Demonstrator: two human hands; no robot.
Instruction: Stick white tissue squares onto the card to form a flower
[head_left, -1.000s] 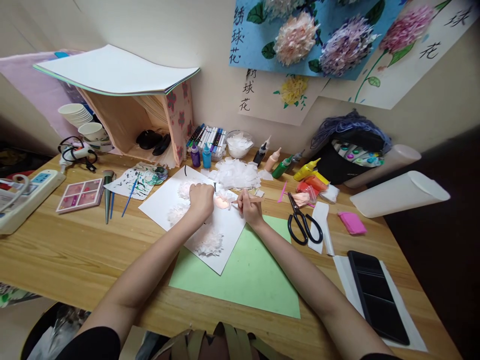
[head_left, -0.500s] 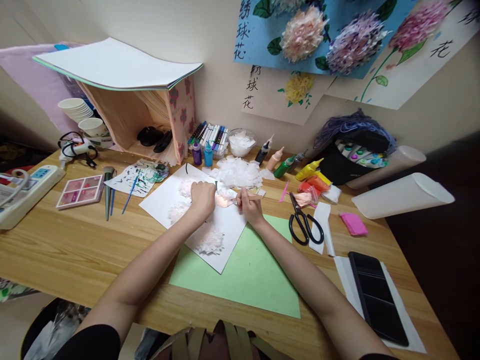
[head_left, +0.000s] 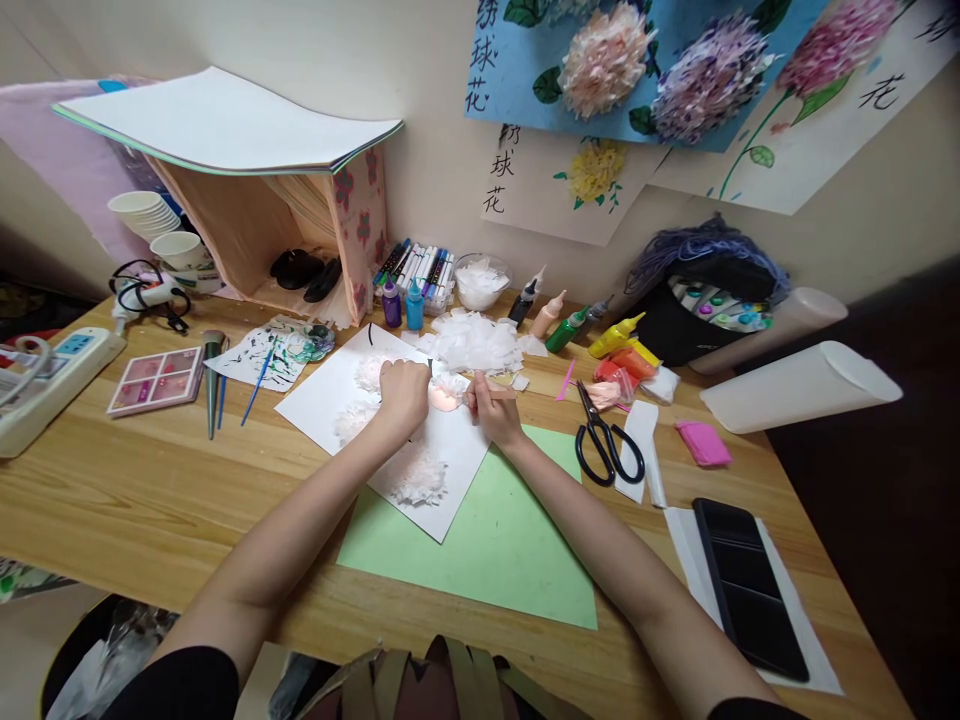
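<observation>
Your left hand (head_left: pixel 403 391) is curled into a loose fist and rests on the white sheet (head_left: pixel 341 390), pinning it beside the tissue flowers (head_left: pixel 421 478) stuck there. Your right hand (head_left: pixel 491 408) is closed around a thin wooden stick (head_left: pixel 501 394), its tip touching the pinkish tissue tuft (head_left: pixel 443 397) that lies between your two hands, at the sheet's 1 o'clock corner. The sheet overlaps a green paper (head_left: pixel 495 545) on the tabletop (head_left: pixel 150 490). A heap of white tissue pieces (head_left: pixel 474 343) sits just beyond the tuft at 12 o'clock. Black scissors (head_left: pixel 604 440) lie at 3 o'clock from your right hand, well apart.
</observation>
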